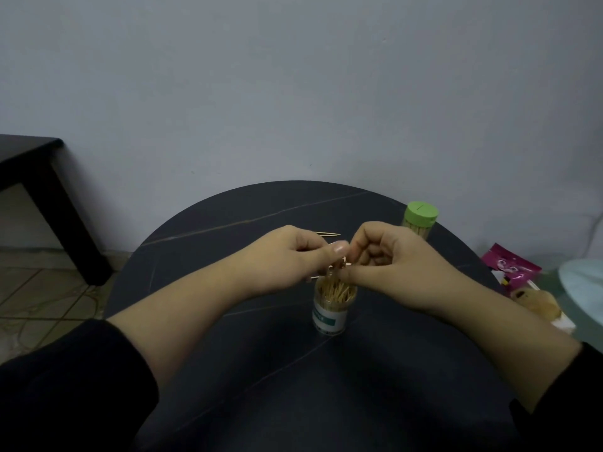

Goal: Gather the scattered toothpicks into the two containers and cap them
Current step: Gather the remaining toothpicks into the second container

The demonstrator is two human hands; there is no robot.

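Note:
An uncapped clear toothpick container (330, 313) with a white and green label stands in the middle of the dark round table (261, 370), full of toothpicks. Just above its mouth my left hand (293, 259) and my right hand (391, 259) meet, fingers curled, pinching a small bundle of toothpicks (439, 266) between them. A second container with a green cap (420, 220) stands capped at the far right of the table. A few loose toothpicks (326, 234) lie on the table beyond my left hand.
Right of the table lie a pink packet (510, 265), a pale blue object (584, 288) and a yellowish item (538, 305). A dark low table (29, 164) stands at the far left on the tiled floor. A plain wall rises behind.

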